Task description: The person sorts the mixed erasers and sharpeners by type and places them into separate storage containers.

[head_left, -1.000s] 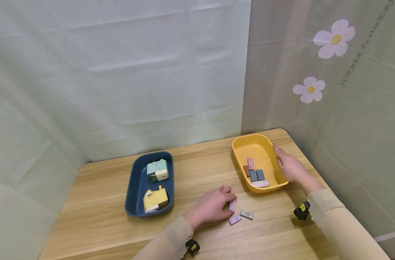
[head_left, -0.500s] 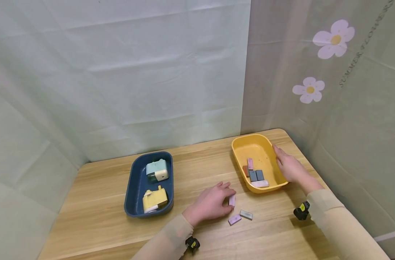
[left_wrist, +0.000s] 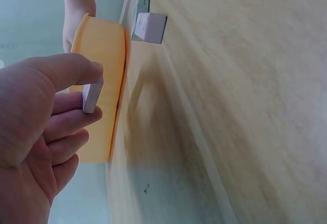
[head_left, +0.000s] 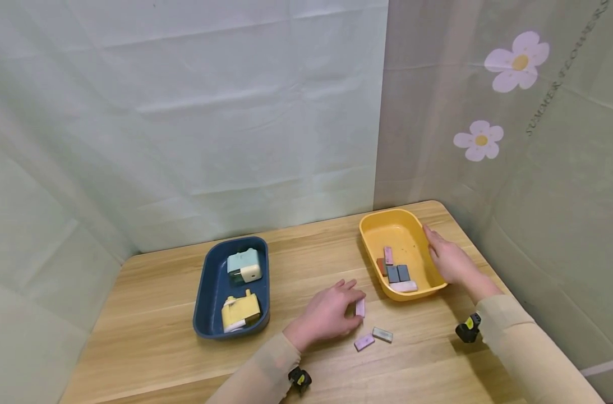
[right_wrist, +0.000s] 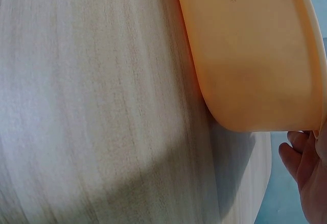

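My left hand (head_left: 326,312) pinches a pale purple eraser (left_wrist: 92,95) between thumb and fingers, held above the table in the left wrist view. On the wood lie another purple eraser (head_left: 364,342) and a grey eraser (head_left: 382,335), just right of that hand. At the right stands a yellow bin (head_left: 412,227) with several erasers inside, among them a pink one (head_left: 388,256), dark grey ones (head_left: 404,273) and a pale one (head_left: 404,287). My right hand (head_left: 451,259) grips the bin's right rim; its curled fingers (right_wrist: 292,157) show outside the wall.
On the left of the wooden table (head_left: 306,255) stands a dark blue bin (head_left: 200,314). It holds a light teal pencil sharpener (head_left: 244,264) and a yellow pencil sharpener (head_left: 240,311). Curtains (head_left: 235,123) hang behind the table and at its sides.
The left hand has shifted slightly forward with the purple eraser, away from the two on the table. The right hand and the yellow bin have stayed in place.
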Tool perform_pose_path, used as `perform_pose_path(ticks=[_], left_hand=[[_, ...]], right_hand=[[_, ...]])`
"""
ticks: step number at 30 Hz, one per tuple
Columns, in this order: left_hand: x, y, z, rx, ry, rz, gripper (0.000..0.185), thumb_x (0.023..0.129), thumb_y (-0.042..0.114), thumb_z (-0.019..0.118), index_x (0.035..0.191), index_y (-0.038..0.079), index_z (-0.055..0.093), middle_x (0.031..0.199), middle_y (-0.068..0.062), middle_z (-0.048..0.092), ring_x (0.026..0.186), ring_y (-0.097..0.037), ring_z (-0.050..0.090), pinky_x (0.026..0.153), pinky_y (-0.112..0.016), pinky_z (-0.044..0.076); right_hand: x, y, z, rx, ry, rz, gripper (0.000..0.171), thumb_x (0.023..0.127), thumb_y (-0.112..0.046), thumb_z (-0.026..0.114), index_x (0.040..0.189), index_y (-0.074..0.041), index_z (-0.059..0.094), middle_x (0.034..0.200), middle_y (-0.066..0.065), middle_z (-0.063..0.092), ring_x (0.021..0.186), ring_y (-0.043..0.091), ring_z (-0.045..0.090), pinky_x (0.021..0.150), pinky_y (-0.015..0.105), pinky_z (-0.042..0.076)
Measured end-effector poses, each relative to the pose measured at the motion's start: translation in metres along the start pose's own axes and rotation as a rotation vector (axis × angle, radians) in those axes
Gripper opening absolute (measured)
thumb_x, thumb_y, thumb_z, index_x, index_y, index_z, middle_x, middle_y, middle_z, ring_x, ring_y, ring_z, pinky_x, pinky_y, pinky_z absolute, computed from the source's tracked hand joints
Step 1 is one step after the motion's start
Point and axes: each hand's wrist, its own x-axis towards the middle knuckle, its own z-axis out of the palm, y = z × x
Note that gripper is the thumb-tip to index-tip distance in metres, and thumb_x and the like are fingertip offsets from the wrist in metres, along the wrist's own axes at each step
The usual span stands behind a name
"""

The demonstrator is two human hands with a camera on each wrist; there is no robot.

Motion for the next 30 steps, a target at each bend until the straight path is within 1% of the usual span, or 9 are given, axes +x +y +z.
perform_pose_path(ticks=[8,10,15,23,30], left_hand=[[0.005,0.002,-0.004,0.009,0.061,0.015,0.045,0.094,0.026,0.081,0.136,0.011,0.073,0.139,-0.002,0.071,0.146,-0.024,0.053,0.125,-0.038,0.034],[0.006,0.002,-0.005,-0.002,0.062,0.007,0.045,0.094,0.027,0.082,0.136,0.011,0.073,0.139,-0.003,0.071,0.146,-0.024,0.052,0.125,-0.038,0.033],[0.007,0.004,-0.006,-0.023,0.069,-0.011,0.047,0.095,0.027,0.082,0.138,0.011,0.072,0.143,-0.005,0.069,0.147,-0.025,0.052,0.125,-0.040,0.034],[0.012,0.005,-0.011,-0.043,0.121,-0.034,0.051,0.095,0.029,0.082,0.141,0.011,0.070,0.146,-0.009,0.066,0.146,-0.027,0.052,0.122,-0.044,0.038],[0.018,0.008,-0.014,-0.050,0.145,-0.038,0.050,0.096,0.031,0.081,0.140,0.011,0.070,0.146,-0.009,0.067,0.147,-0.028,0.051,0.121,-0.046,0.039]], right_hand=[[0.000,0.000,0.001,0.002,0.000,0.014,0.063,0.117,-0.017,0.040,0.170,-0.001,0.011,0.171,0.031,0.022,0.156,0.051,0.024,0.124,0.065,0.023],[0.000,0.000,0.001,0.001,0.001,0.017,0.063,0.117,-0.017,0.039,0.171,-0.001,0.011,0.171,0.031,0.022,0.156,0.051,0.024,0.124,0.065,0.023],[0.000,-0.001,0.002,0.001,0.005,0.021,0.063,0.117,-0.017,0.039,0.171,-0.001,0.012,0.171,0.031,0.023,0.156,0.051,0.025,0.124,0.065,0.024],[0.000,-0.001,0.001,0.004,0.005,0.021,0.062,0.117,-0.017,0.040,0.171,-0.001,0.012,0.171,0.030,0.023,0.156,0.051,0.024,0.124,0.065,0.023],[0.000,0.000,0.001,0.005,0.002,0.016,0.063,0.116,-0.017,0.040,0.170,-0.001,0.012,0.171,0.031,0.023,0.156,0.051,0.024,0.124,0.066,0.023]])
